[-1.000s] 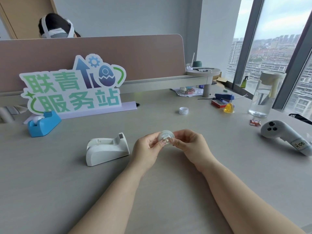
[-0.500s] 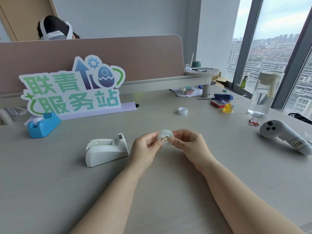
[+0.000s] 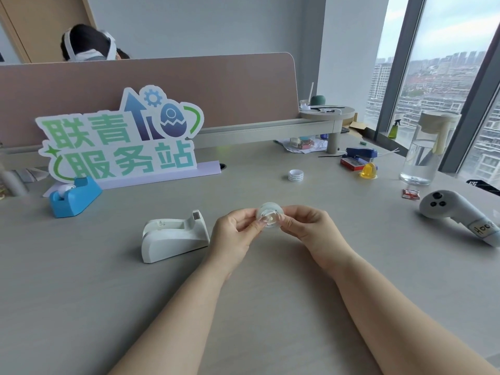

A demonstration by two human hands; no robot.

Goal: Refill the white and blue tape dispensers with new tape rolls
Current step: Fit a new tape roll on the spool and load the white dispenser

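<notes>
A clear tape roll [image 3: 269, 218], its hub facing me, sits pinched between both my hands above the desk [image 3: 270, 307], just right of the white dispenser [image 3: 173, 235]. My left hand [image 3: 234, 234] closes thumb and fingertips on the roll's left rim; my right hand [image 3: 307, 228] clamps the right rim the same way, so the two hands meet on the roll.

The white dispenser stands empty-looking, its cradle open to the top and its cutter end toward my hands. I judge the step in hand to be readying this roll, perhaps finding the loose end or seating the core, before it goes into that cradle. To do it well I would grip by the rims, keep skin off the sticky side, and turn the roll so the tape will feed over the top toward the cutter.

Farther left, the blue dispenser [image 3: 74, 197] sits before the green-lettered sign [image 3: 119, 139]; a whitish roll shows in it, though whether new or spent I cannot tell. A second roll [image 3: 295, 175] lies on its side well beyond my hands, likely for later. At right rest a white controller [image 3: 457, 212] and a water jug [image 3: 424, 150], clear of the work.
</notes>
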